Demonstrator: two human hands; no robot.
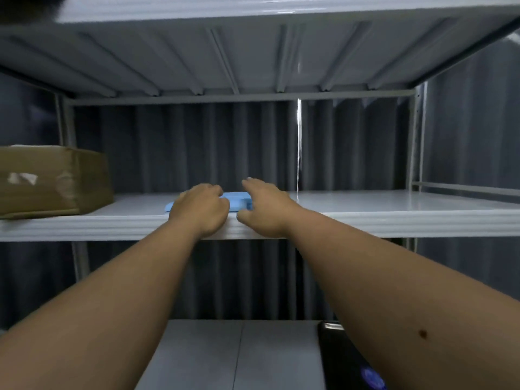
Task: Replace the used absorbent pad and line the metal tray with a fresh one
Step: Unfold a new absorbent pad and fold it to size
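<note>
Reaching into a white metal shelving unit (365,218), the person has both arms stretched to the middle shelf, with a dark curtain (197,147) hanging behind it. A taped cardboard box (50,181) sits at the shelf's left end, well apart from the hands. On the lower surface a black device (349,358) lies at the right. No metal tray is in view.

The folded blue absorbent pad (239,199) lies flat near the shelf's front edge. The left hand (201,209) rests on its left part with fingers curled down onto it; whether they actually grip it I cannot tell. The right hand (264,206) hovers just beside its right end, fingers spread and relaxed, holding nothing.

Likely risks: a one-sided pull could unfold the pad or drag it off the edge, and dim light may hide a second pad stuck beneath.
</note>
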